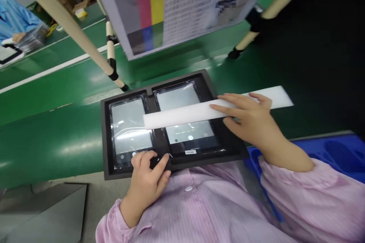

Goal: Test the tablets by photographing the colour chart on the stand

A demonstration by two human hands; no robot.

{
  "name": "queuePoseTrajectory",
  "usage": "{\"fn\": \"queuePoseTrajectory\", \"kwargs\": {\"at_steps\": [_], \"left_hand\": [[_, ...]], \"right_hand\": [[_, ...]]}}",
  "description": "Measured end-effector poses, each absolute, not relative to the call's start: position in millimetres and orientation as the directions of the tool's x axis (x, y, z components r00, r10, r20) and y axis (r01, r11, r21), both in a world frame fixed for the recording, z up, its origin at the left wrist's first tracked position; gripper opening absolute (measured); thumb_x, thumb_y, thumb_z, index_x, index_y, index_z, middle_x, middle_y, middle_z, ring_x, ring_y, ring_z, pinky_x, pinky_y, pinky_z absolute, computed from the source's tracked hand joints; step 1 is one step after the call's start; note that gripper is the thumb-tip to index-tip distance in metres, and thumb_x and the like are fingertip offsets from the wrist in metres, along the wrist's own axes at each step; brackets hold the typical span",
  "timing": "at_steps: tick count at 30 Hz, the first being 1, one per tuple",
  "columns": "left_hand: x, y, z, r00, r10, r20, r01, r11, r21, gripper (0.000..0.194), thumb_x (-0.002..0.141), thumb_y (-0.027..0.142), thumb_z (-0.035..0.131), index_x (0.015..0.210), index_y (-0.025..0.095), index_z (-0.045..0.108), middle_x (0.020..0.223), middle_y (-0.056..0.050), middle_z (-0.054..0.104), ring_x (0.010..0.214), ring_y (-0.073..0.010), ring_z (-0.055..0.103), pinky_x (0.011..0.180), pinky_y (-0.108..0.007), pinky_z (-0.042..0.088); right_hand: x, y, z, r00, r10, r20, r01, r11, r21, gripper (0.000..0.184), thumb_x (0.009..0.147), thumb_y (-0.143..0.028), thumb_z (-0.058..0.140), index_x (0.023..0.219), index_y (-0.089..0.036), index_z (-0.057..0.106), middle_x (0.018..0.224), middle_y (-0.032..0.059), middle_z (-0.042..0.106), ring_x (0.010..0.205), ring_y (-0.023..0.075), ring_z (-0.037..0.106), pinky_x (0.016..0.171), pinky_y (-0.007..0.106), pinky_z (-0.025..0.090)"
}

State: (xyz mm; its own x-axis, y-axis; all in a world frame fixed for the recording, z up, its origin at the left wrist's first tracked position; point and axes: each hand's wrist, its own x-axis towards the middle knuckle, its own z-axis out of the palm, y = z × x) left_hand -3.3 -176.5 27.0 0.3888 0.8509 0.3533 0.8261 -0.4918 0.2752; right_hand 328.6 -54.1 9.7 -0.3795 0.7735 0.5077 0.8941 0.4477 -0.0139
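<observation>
A black tray (104, 140) lies on the green worktop in front of my body, with two compartments. Each holds a flat screen unit in shiny clear wrap, a left one (128, 115) and a right one (182, 98). Across both lies or hovers a long white foam strip (179, 115); contact is hard to judge. My right hand (253, 121) grips that strip right of its middle, fingers on top. At the near edge, my left hand (148, 174) rests on the tray by its centre divider, fingers apart and holding nothing.
A printed board (188, 11) with colour blocks hangs behind the tray between cream tube posts (111, 45). A blue plastic bin (327, 152) is at my right. Another person's blue sleeve (17, 13) shows far left beside a stack of parts.
</observation>
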Motion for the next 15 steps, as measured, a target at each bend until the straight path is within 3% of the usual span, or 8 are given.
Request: {"fn": "queuePoseTrajectory", "kwargs": {"at_steps": [5,15], "left_hand": [[43,-155,31,0.536,0.788,0.302,0.763,-0.606,0.227,0.032,0.097,0.032,0.055,0.124,0.021,0.068,0.112,-0.012,0.056,0.107,-0.0275,0.045,0.092,-0.044,0.039],[68,-143,26,0.497,0.843,0.207,0.834,-0.53,0.152,0.037,0.094,0.034,0.06,0.13,0.024,0.067,0.119,-0.015,0.049,0.108,-0.0299,0.042,0.09,-0.046,0.039]], "right_hand": [[363,-73,15,-0.262,0.82,0.509,0.942,0.332,-0.048,0.029,0.092,-0.018,0.053,0.105,-0.028,0.076,0.124,0.0062,0.07,0.11,0.0238,0.067,0.1,0.046,0.036],[419,-125,19,-0.029,0.83,0.558,0.99,0.1,-0.097,0.025,0.088,-0.028,0.054,0.099,-0.026,0.076,0.111,0.0082,0.074,0.101,0.0286,0.07,0.094,0.051,0.043]]}}
